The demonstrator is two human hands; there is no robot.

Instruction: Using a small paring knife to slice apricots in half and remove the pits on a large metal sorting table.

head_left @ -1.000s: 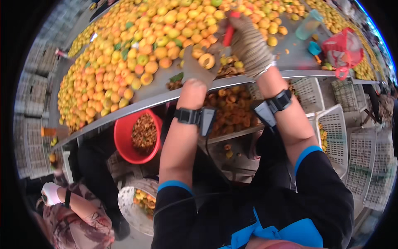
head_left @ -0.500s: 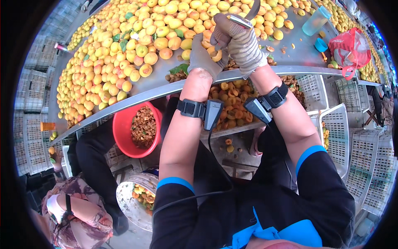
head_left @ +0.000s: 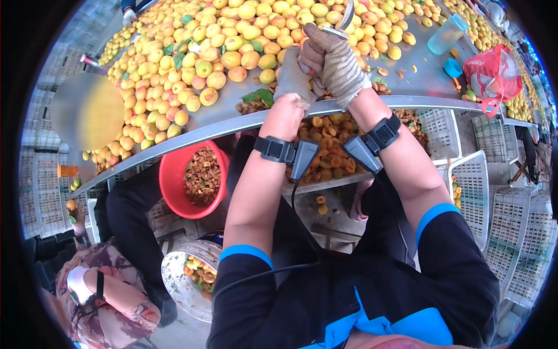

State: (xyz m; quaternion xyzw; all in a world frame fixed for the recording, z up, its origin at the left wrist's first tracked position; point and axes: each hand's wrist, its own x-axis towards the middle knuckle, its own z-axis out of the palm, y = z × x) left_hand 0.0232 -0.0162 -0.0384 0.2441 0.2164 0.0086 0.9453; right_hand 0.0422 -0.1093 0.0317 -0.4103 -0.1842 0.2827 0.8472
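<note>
My right hand (head_left: 338, 63), in a striped work glove, is wrapped round a knife (head_left: 349, 15) whose curved blade points up and away. Pressed against it, my gloved left hand (head_left: 293, 74) has its fingers closed; what it holds, if anything, is hidden between the hands. Both are above the near edge of a metal table (head_left: 232, 116). Beyond them spreads a large heap of yellow-orange apricots (head_left: 212, 61). Brown apricot stones (head_left: 253, 107) lie beside my left wrist. Under my forearms stands a crate of halved apricots (head_left: 331, 139).
A red basin (head_left: 168, 180) of stones and a white bucket (head_left: 174, 285) with apricot pieces stand at the lower left, near a seated person (head_left: 110, 291). A blue-green cup (head_left: 446, 35) and red bag (head_left: 494, 72) are on the right. White crates (head_left: 471, 180) stand below.
My hands have drawn together, and the cut apricot that showed between them is out of sight. A gloved hand has appeared at the far left edge of the table.
</note>
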